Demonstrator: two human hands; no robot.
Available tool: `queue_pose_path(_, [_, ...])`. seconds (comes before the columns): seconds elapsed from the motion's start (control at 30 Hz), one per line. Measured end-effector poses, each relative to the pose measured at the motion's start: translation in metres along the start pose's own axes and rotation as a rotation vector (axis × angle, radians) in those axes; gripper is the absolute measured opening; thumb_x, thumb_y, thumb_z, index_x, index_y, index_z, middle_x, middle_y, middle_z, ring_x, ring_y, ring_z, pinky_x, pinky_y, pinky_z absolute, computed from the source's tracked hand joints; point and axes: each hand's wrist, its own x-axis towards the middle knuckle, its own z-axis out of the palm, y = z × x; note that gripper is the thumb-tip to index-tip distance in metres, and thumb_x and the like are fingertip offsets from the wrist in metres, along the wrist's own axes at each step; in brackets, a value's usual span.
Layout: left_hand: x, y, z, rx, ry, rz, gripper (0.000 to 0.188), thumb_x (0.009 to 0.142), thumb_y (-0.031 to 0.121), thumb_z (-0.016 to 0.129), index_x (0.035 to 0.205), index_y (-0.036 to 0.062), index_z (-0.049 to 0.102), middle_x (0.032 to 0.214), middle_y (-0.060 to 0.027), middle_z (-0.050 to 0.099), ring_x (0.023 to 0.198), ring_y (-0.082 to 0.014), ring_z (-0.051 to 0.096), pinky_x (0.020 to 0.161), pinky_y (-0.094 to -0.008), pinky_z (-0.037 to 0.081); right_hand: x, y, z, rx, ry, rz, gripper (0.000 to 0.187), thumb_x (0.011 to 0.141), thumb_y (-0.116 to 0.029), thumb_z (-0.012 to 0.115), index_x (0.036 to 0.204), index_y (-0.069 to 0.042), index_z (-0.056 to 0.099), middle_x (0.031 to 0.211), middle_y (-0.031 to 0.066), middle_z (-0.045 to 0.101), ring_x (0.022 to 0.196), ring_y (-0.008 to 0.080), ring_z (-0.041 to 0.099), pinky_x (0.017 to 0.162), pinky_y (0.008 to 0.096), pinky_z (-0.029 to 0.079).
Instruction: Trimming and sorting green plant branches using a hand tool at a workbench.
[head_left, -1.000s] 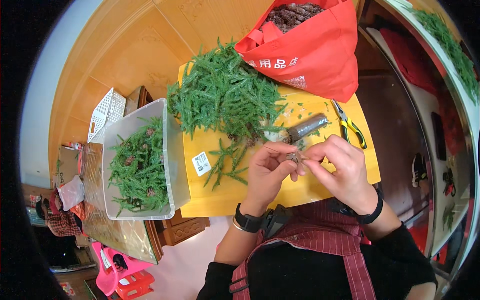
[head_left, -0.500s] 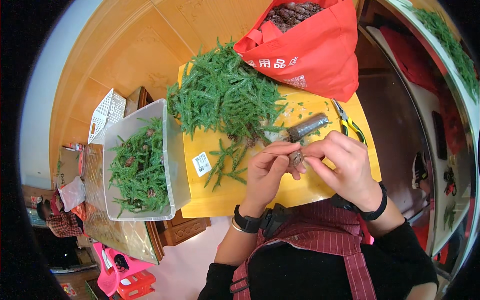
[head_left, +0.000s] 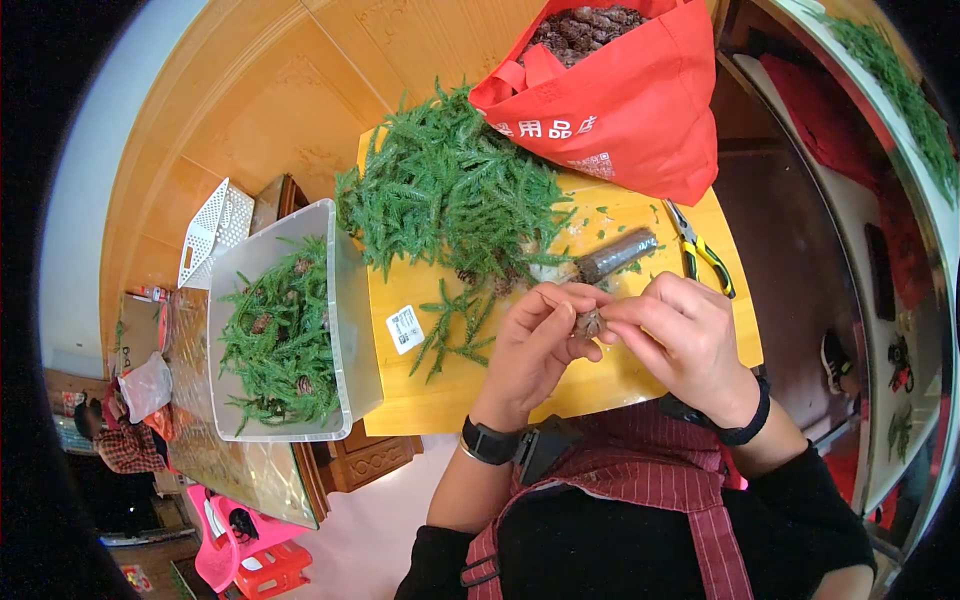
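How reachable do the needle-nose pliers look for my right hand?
Probably yes: the needle-nose pliers lie just beyond your right hand with nothing on top, though it's busy with a small brown object.

The red bag (head_left: 640, 120) bears white characters (head_left: 557, 127) and a square code (head_left: 598, 163), the white label (head_left: 404, 330) dark print (head_left: 407, 326)

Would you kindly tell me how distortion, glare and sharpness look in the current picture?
Head view: the wide lens bows the yellow table's edges and leaves black corners; head view: bright light puts a pale sheen on the clear packet; head view: the small brown piece between the left hand and right hand shows too little detail to make out.
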Motion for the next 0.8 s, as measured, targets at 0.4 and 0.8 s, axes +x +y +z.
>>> queue_pose_path(0.4, [-0.001,0.002,0.012,0.093,0.119,-0.04,0.019,0.089,0.013,0.049,0.098,-0.0013,0.056,0.101,-0.0129,0.058,0.08,-0.0178,0.06,0.061,-0.024,0.05,-0.002,0.001,-0.002,-0.024,-0.02,0.03,0.014,0.062,-0.002,0.068,0.072,-0.007,0.061,0.062,0.0042,0.051,0.053,0.0186,0.053,0.047,0.0283,0.041])
queue_pose_path(0.8, [-0.006,0.002,0.024,0.546,0.166,0.192,0.023,0.083,-0.003,0.052,0.106,-0.0037,0.056,0.1,-0.0098,0.056,0.082,-0.0132,0.058,0.066,-0.024,0.052,-0.002,0.0,-0.005,0.058,-0.012,0.091,0.015,0.063,-0.002,0.069,0.075,-0.005,0.06,0.065,0.0047,0.056,0.057,0.0187,0.056,0.049,0.0275,0.043])
